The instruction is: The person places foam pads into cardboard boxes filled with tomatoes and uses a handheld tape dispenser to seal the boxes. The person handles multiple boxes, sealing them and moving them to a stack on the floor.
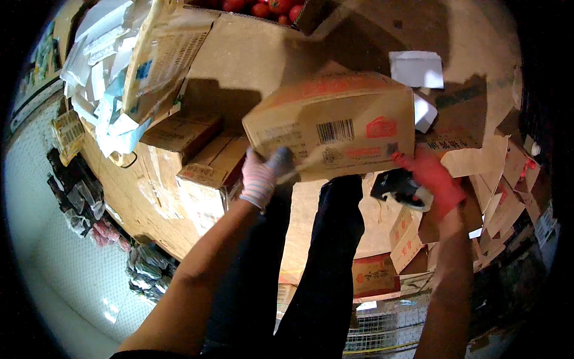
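A cardboard box [332,130] with a barcode and red print is held in front of my legs, its printed side turned up towards me. My left hand [261,177], in a striped glove with grey fingertips, grips its lower left corner. At the lower right corner is my right hand [434,181] in a red glove, blurred, its fingertips against the cardboard. A black ring-shaped thing [399,188], which looks like a tape roll or dispenser, hangs beneath the right hand; how it is held is hidden.
Closed cartons [202,166] stand left of my legs. Behind them is a yellowish plastic crate [166,67] heaped with white scraps. Red round produce [269,8] fills a box at the top. White pieces [417,69] lie beyond the box; flattened cartons [497,197] pile up at right.
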Demonstrator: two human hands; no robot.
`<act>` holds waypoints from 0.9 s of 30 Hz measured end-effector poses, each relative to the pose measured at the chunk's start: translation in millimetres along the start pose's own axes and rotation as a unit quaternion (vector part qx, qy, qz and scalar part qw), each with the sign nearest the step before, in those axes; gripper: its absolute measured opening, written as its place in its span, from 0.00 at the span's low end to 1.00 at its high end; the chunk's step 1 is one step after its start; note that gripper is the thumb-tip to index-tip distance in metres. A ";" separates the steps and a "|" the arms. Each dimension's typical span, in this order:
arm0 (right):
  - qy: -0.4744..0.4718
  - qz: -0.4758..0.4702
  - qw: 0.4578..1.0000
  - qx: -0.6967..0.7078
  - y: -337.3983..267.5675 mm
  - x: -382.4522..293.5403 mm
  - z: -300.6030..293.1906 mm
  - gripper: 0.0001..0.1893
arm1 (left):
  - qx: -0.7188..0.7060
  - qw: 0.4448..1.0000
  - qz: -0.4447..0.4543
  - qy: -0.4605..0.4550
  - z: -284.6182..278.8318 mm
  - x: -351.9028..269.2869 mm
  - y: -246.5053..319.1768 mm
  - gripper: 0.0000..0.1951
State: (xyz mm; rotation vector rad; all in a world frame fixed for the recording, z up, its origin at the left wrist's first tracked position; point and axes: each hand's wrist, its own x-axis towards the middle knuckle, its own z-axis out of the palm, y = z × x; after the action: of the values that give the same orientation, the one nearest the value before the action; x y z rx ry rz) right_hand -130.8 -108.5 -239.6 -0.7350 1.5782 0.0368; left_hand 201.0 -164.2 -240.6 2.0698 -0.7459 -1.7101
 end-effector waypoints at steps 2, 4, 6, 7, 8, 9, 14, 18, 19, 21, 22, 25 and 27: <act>0.015 0.007 1.000 0.004 8.5 7.8 -18.8 0.37 | -0.005 1.000 -0.002 -0.026 1.2 -17.7 -47.7 0.22; 0.022 -0.021 0.993 0.112 -2.2 15.9 -13.5 0.37 | -0.074 0.995 -0.044 -0.053 3.7 -37.6 -84.2 0.22; 0.024 -0.064 0.982 0.175 -11.0 24.1 -19.9 0.38 | -0.190 0.964 -0.180 -0.047 18.5 -59.9 -73.7 0.20; 0.026 -0.064 0.982 0.175 -13.1 21.2 -23.5 0.38 | -0.190 0.964 -0.179 -0.048 16.6 -60.3 -78.7 0.20; 0.014 -0.046 0.986 0.160 -15.7 19.0 -26.7 0.38 | -0.136 0.967 -0.201 -0.085 8.8 -57.1 -86.7 0.22; 0.005 -0.030 0.989 0.144 -25.7 14.6 -30.8 0.38 | -0.082 0.965 -0.218 -0.122 2.8 -53.8 -86.3 0.23; -0.012 -0.070 0.983 0.172 -22.2 20.3 -34.4 0.40 | 0.556 0.809 0.078 -0.171 -15.3 -50.2 -4.8 0.14; -0.016 -0.086 0.986 0.139 -11.6 23.1 -35.6 0.40 | 0.563 0.750 0.344 -0.052 25.2 -27.7 56.5 0.29; -0.016 -0.090 0.987 0.134 -9.8 22.0 -31.6 0.40 | 0.537 0.735 0.411 -0.045 37.0 -11.7 48.9 0.32; 0.054 -0.078 0.988 0.122 -9.9 16.7 -23.0 0.39 | 0.604 0.689 0.392 -0.081 45.4 14.3 9.9 0.35; 0.076 -0.067 0.988 0.118 -5.8 11.6 -18.4 0.39 | 0.631 0.714 0.286 -0.098 56.8 -1.2 27.0 0.38; 0.199 -0.023 0.969 0.148 -2.7 -25.8 -9.0 0.38 | 0.613 0.731 0.279 -0.114 54.8 -2.9 36.6 0.39; 0.195 0.106 0.938 0.266 -17.9 -72.0 -0.1 0.36 | 0.625 0.718 0.296 -0.079 50.5 1.9 26.5 0.40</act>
State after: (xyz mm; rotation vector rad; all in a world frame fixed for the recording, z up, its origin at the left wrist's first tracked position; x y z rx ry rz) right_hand -125.3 -92.0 -167.5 -0.1454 1.9247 -0.3865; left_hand 147.4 -183.4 -237.3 1.8039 -2.8213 -0.9729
